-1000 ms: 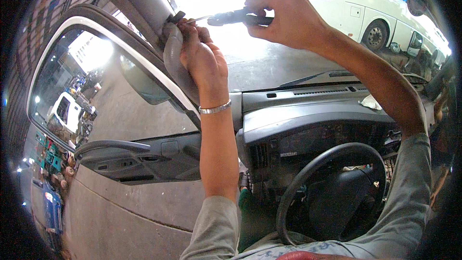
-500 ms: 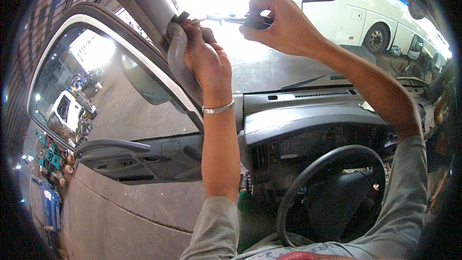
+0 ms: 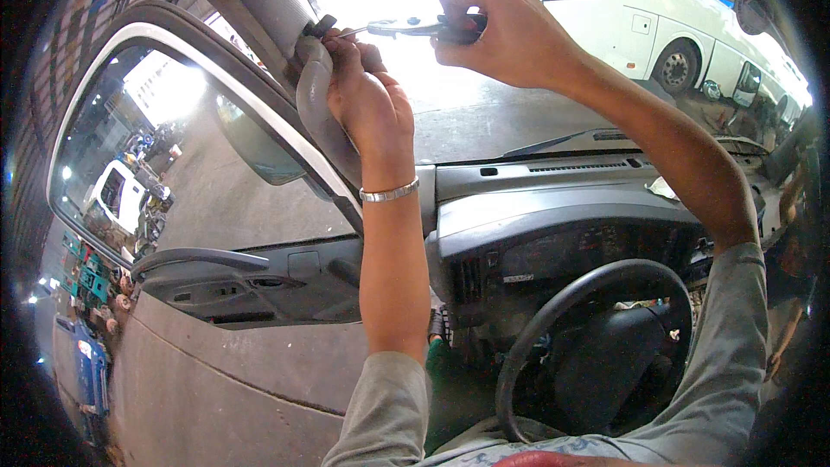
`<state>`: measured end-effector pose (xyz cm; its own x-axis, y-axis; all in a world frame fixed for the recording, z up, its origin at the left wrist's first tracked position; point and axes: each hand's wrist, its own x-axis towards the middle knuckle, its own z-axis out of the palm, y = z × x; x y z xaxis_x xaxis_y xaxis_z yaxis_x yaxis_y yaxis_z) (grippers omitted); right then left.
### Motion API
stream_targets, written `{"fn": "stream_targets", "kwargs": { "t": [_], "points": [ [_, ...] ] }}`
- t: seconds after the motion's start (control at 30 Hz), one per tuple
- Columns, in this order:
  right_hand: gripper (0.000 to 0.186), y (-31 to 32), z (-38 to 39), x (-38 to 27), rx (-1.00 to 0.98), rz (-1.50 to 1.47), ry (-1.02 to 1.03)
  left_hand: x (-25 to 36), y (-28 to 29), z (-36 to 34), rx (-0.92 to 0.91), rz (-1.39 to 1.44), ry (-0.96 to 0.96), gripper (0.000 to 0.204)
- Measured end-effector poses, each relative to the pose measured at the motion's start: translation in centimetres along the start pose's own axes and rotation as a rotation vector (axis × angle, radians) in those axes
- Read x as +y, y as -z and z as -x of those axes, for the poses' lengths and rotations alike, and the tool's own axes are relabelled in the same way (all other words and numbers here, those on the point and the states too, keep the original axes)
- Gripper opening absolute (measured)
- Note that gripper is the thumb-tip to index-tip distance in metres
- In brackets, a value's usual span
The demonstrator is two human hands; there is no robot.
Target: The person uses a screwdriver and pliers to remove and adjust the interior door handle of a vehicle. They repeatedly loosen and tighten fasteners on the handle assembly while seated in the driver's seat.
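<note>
My right hand (image 3: 510, 35) is closed around the dark handles of a pair of pliers (image 3: 402, 28), held level before the windscreen. From the jaws a thin metal rod (image 3: 353, 33) points left. Its tip meets the upper end of a grey grab handle (image 3: 313, 91) on the windscreen pillar. My left hand (image 3: 372, 99), with a metal band at the wrist, is raised beside that end. Its fingers are bent and pressed together around the rod's tip; what they pinch is hidden. A small dark cap (image 3: 323, 26) sticks out just above them.
Below my right arm is a black steering wheel (image 3: 596, 350), with the dashboard (image 3: 553, 199) behind it. On the left the cab door (image 3: 285, 281) stands open over a concrete floor. A white bus (image 3: 648, 30) is parked outside.
My right hand has shifted slightly up and left, and the pliers and rod have moved with it. My left hand stays at the handle's upper end.
</note>
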<state>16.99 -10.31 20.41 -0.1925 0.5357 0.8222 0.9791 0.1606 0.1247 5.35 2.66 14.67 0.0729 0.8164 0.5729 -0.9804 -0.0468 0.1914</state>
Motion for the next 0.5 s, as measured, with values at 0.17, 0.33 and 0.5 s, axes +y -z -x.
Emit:
{"fn": "stream_targets", "kwargs": {
  "t": [0.17, 0.33, 0.5],
  "points": [
    [0.018, -0.2, -0.2, 1.2, -0.059, 0.021, 0.112, -0.4, 1.0, -0.7, -0.016, -0.375, -0.103, 0.02],
    [0.037, 0.9, -1.4, -0.6, -0.31, 0.014, -0.051, -1.6, 2.7, -1.3, -0.117, -0.878, -0.471, 0.022],
    [0.049, 0.9, -2.4, 0.9, -0.466, 0.048, -0.056, -1.8, 2.9, -1.4, -0.059, -0.398, -0.203, 0.019]
  ]
}}
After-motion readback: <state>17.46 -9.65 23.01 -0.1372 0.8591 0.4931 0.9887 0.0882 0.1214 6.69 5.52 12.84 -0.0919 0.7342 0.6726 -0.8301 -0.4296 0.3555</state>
